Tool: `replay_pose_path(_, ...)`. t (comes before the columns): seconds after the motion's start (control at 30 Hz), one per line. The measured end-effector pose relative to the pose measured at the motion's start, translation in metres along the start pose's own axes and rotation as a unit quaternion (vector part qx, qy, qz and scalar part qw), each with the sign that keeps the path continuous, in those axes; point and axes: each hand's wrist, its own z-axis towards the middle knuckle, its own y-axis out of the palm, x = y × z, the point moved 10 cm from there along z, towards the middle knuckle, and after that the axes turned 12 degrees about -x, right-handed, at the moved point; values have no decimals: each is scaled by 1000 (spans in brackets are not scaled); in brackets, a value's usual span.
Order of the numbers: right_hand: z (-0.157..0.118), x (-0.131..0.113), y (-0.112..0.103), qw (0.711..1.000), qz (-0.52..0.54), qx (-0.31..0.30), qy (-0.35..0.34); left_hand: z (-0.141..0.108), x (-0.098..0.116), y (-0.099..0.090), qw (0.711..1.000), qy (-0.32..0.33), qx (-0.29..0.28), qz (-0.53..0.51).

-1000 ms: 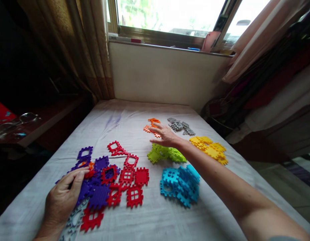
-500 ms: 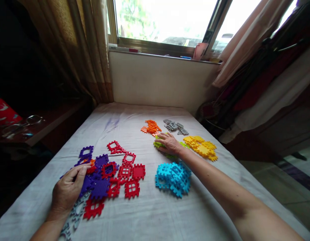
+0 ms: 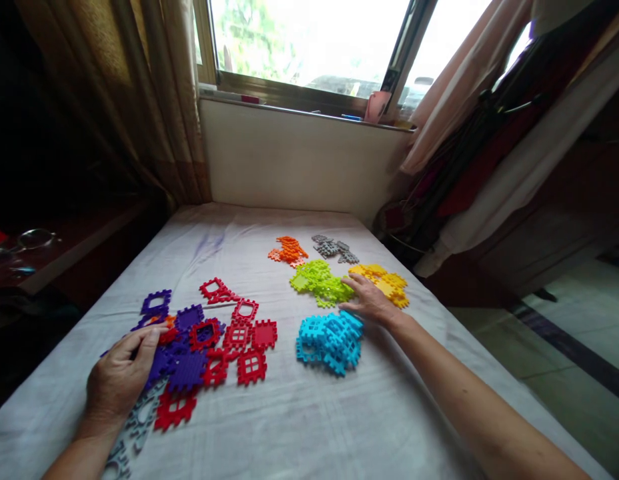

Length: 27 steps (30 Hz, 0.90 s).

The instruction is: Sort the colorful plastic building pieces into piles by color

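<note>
My left hand (image 3: 120, 370) is closed, thumb and fingers pinching a small red interlocking tile (image 3: 168, 336) above a heap of purple tiles (image 3: 189, 370). A bit of orange tile (image 3: 169, 321) shows beside the fingertips. Red tiles (image 3: 252, 367), some with window openings, lie spread to the right of that heap. My right hand (image 3: 372, 298) has its fingers apart and holds nothing visible. Its fingertips are at the right edge of the lime green tile pile (image 3: 317, 280), between the yellow pile (image 3: 384, 283) and the light blue pile (image 3: 329, 341).
Orange tiles (image 3: 289, 249) and dark grey tiles (image 3: 332, 247) lie farther back on the white sheet (image 3: 259, 433). Pale grey tiles (image 3: 142, 413) lie beside my left wrist. A window sill with a pink cup (image 3: 377, 107) is behind; clothes hang at the right.
My right hand has moved off the top of the lime green pile to its right edge, uncovering it. My left hand keeps its pinch. The whole view has shifted slightly.
</note>
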Motion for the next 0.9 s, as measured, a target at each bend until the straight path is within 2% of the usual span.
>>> replay_pose_path(0.13,20,-16,13,1000,20,-7,0,0,1,-1,1000,-1,1,-9)
replay_pose_path(0.27,44,-20,11,1000,21,5,10,1,1,0,1000,0,-2,-11)
replay_pose_path(0.33,48,-21,6,999,16,5,28,1,-2,0,1000,-2,-2,-7)
replay_pose_path(0.43,30,-37,-13,998,23,41,32,0,-5,1,1000,1,4,-9)
replay_pose_path(0.53,-17,-88,-30,993,30,108,-48,0,-5,3,1000,3,3,-18)
replay_pose_path(0.63,-63,-157,-13,980,-35,85,-176,1,-6,4,1000,-8,-5,-18)
replay_pose_path(0.7,-79,-181,5,973,-81,66,-205,1,-7,5,1000,-13,-7,-10)
replay_pose_path(0.77,-80,-182,16,975,-109,61,-185,2,-8,5,1000,-12,-8,-5)
replay_pose_path(0.9,-67,-152,16,983,-130,65,-116,2,-8,5,1000,-2,-6,-11)
